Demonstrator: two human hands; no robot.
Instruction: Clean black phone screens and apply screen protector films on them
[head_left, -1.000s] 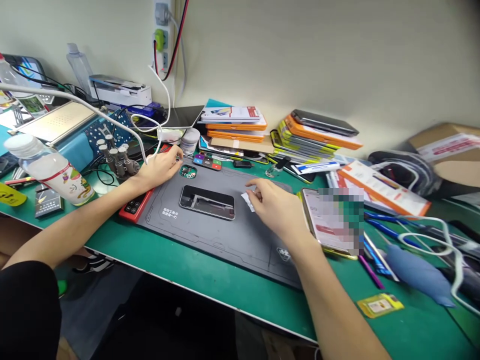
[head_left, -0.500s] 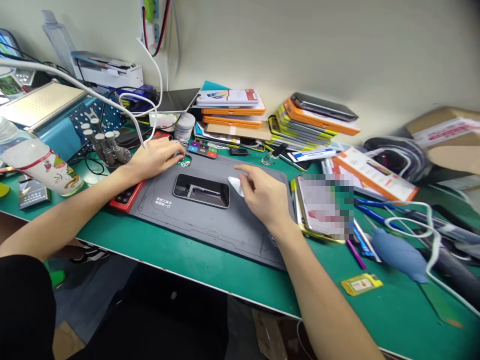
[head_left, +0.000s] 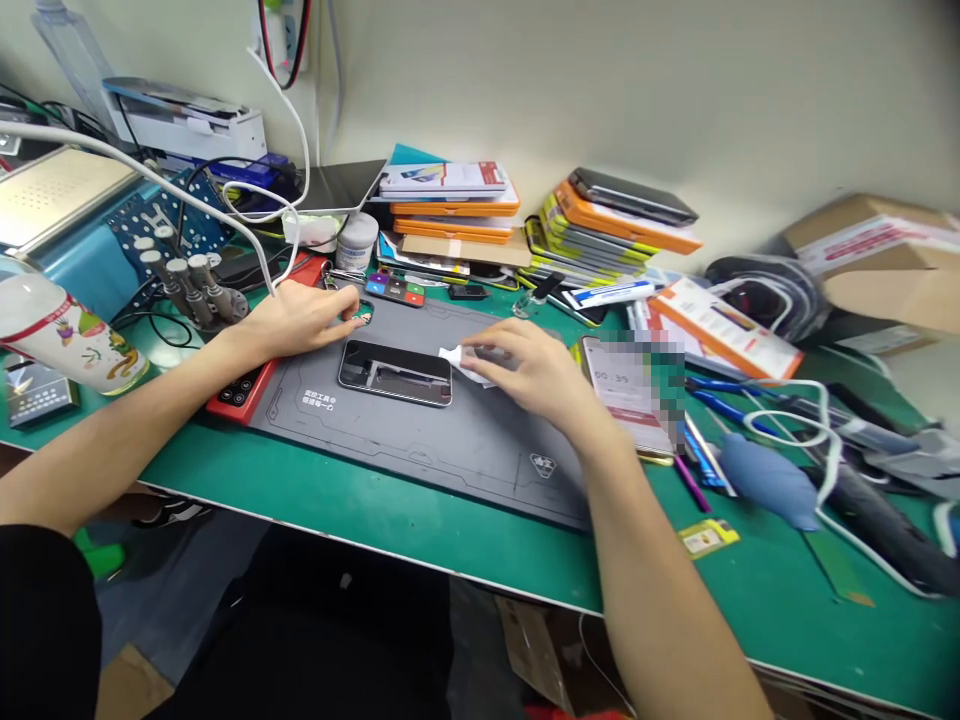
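Observation:
A phone [head_left: 395, 372] with a dark glossy screen lies face up on the grey work mat [head_left: 420, 435]. My left hand [head_left: 304, 318] is over the mat's back left part, its thumb and fingertips brought together at a round recess [head_left: 367, 312] with small bits in it. Whatever is between those fingertips is too small to make out. To the right of the phone, my right hand [head_left: 536, 365] has its thumb and fingers curled round a crumpled white wipe [head_left: 452, 356], whose tip reaches the phone's right end.
A second phone [head_left: 626, 400] with a lit screen lies right of the mat. Beyond it are a blue air blower [head_left: 769, 480] and cables. Stacked boxes [head_left: 450, 205] line the wall. At left stand a bottle [head_left: 71, 330] and a screwdriver holder [head_left: 191, 290].
My right hand has turned and spread its fingers further over the wipe, which is now nearer the phone. My left hand stays by the recess, fingertips a little lower. The view has shifted slightly.

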